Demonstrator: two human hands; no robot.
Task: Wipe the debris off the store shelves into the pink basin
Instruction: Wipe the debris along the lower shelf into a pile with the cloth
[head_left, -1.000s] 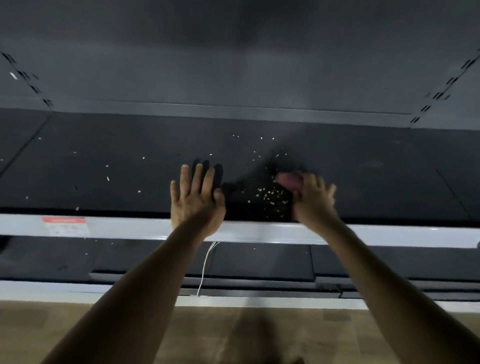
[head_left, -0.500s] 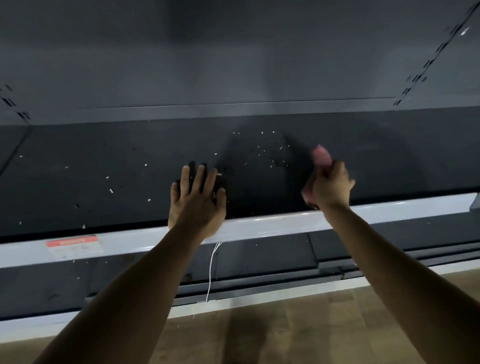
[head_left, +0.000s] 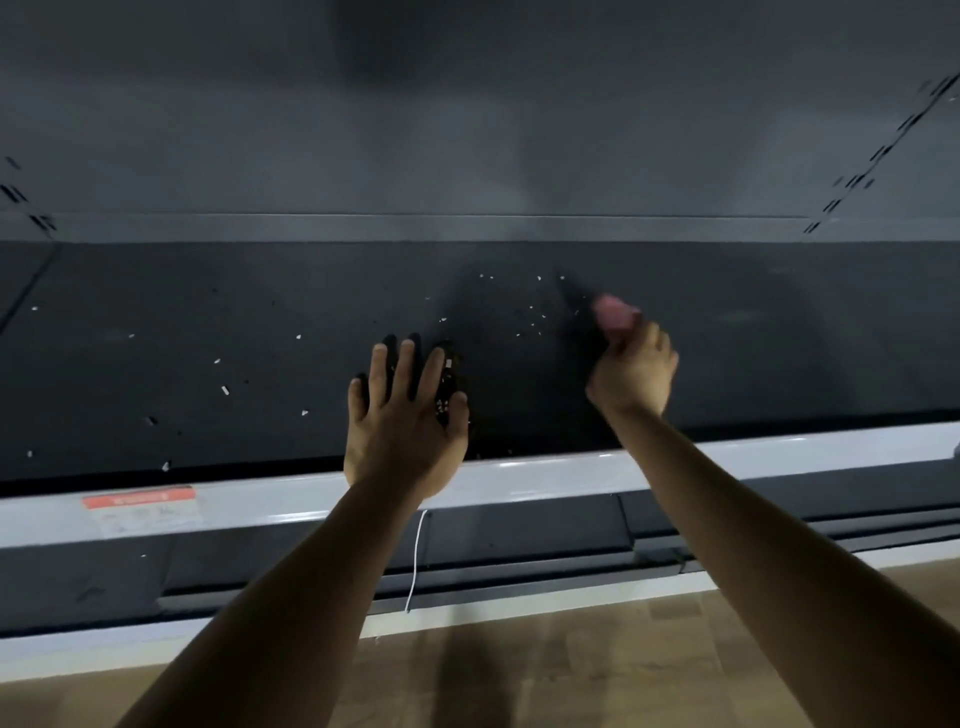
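We're mid-sweep on the dark shelf (head_left: 156, 364) right now. Our left hand (head_left: 402, 415) lies flat and spread near the front edge, grip wide open, holding nothing, acting as a sort of dam with a little heap of crumbs (head_left: 448, 384) bunched against the thumb side. Our right hand (head_left: 631, 371) is farther back, its grip closed round a pink cloth (head_left: 613, 312), which is blurred, so it's probably moving. A scatter of pale bits (head_left: 530, 312) sits between the cloth and the left hand, and more specks (head_left: 223, 388) lie out toward the left end of the shelf. The pink basin isn't in view at all, so no idea where it's parked. Our guess for next: drag the cloth forward through that scatter to join the heap, then get the basin under the front edge (head_left: 571, 475) before pushing anything over.
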